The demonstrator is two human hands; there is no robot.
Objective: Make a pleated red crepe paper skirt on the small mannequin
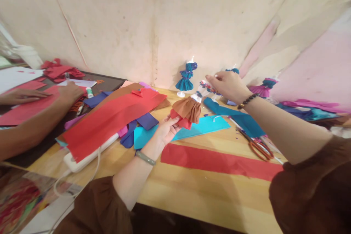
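My left hand (168, 131) grips a small dress form (189, 109) by its red lower layer. The form is tilted and wears a brown ruffled skirt over the red layer, with a white top partly showing. Higher up and to the right, my right hand (229, 84) is closed with thumb and finger pinched together. Something tiny and white shows at its fingers, too small to name. Behind stands a mini dress form in a teal ruffled dress (185, 80). A long red strip (219, 161) lies flat on the wooden table (192, 197) below my hands.
Red sheets (115, 117) cover part of a white power strip (79, 161) at the left. Turquoise (203, 128) and teal pieces (246, 120) lie mid-table. Orange-handled scissors (260, 150) rest at the right. Another person's hands (71, 91) work on red sheets at far left.
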